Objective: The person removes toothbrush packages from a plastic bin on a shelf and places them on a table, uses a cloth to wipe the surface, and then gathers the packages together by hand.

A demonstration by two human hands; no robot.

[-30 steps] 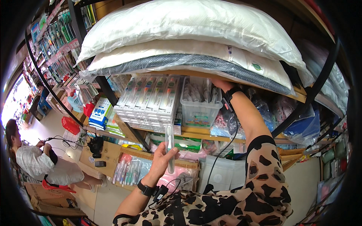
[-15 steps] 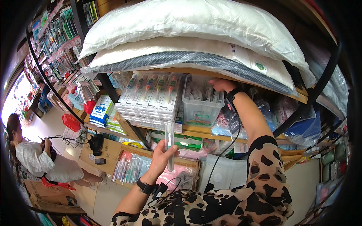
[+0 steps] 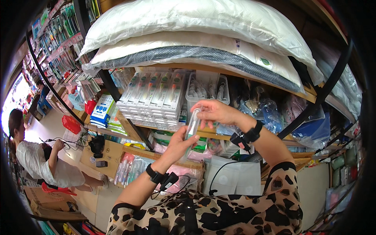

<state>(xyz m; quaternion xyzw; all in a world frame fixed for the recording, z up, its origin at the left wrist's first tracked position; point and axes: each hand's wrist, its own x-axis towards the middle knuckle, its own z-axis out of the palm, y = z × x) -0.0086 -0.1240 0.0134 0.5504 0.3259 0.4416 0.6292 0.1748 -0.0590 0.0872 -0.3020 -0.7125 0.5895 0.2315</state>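
My left hand (image 3: 181,141) is closed on the lower part of a slim clear plastic case (image 3: 192,126), which has a pale, stick-like item inside. The fingers of my right hand (image 3: 214,112) pinch the case's upper end, so both hands are on it. The case is held tilted in front of the shelf edge. Just behind my right hand stands a clear plastic bin (image 3: 224,83) holding several similar slim cases upright. Left of the bin are stacked clear boxes (image 3: 150,96), each with a long item inside. What the cased item is exactly, I cannot make out.
Bagged pillows (image 3: 188,27) lie on the shelf above. Bagged goods (image 3: 266,113) fill the shelf on the right. A black post (image 3: 319,96) crosses the right side. Below are packed goods in a carton (image 3: 135,170). A person (image 3: 49,160) stands at the left, near a cardboard box (image 3: 94,158).
My right hand has come out of the bin, down and to the left, onto the case. My left hand has lifted the case up and right, and it now leans more.
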